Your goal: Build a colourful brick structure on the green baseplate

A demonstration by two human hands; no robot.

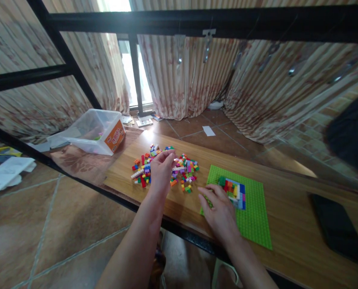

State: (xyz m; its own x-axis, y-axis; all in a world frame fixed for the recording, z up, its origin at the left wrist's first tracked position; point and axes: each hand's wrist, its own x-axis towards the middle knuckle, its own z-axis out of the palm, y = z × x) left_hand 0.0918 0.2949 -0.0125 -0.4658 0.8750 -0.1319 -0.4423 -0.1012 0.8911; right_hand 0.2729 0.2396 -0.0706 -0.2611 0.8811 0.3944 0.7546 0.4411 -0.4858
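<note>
A loose heap of small coloured toy building bricks [186, 166] lies on the wooden table. Over the middle of it hovers my left hand [161, 166], its thumb and fingertips drawn together in a pinch; whatever may be between them is too small to make out. My right hand [219, 208] rests at the left part of a green studded baseplate [254, 224], fingers apart and slightly bent, with nothing seen in them. Beside those fingers a low structure of joined bricks [242, 194], in blue, red, yellow, white and green, stands on the baseplate, partly covered by the hand.
A black phone-like slab [337, 226] lies at the table's right. On the floor to the left stands a clear plastic bin [90, 134] with an orange label. Black metal bars [179, 24] cross above the table [290, 212]. Curtains [167, 80] hang behind.
</note>
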